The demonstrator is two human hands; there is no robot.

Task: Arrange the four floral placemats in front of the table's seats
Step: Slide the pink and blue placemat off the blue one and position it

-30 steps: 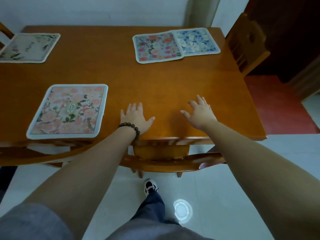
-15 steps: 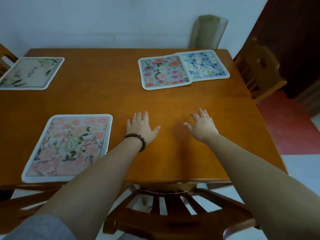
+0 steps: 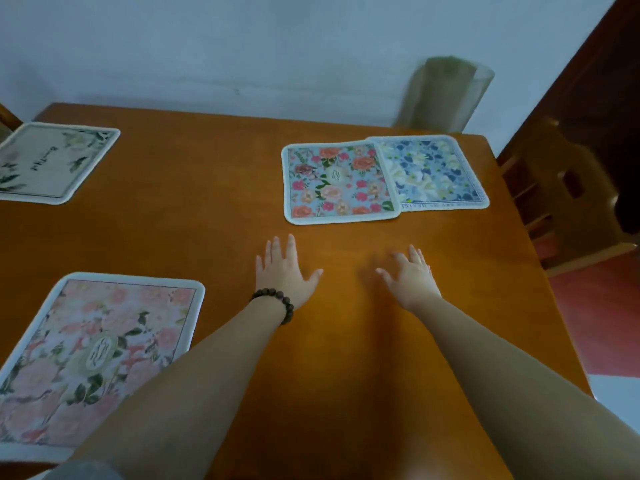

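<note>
Placemats: the rose mat (image 3: 337,181) overlaps the blue mat (image 3: 434,171) at one o'clock. Left hand (image 3: 282,271) and right hand (image 3: 410,277), spread and empty, reach toward them; next comes sliding one free.

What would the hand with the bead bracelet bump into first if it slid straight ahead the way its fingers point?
Probably the red-rose placemat. The left hand points right at its near edge, with only bare table between.
</note>
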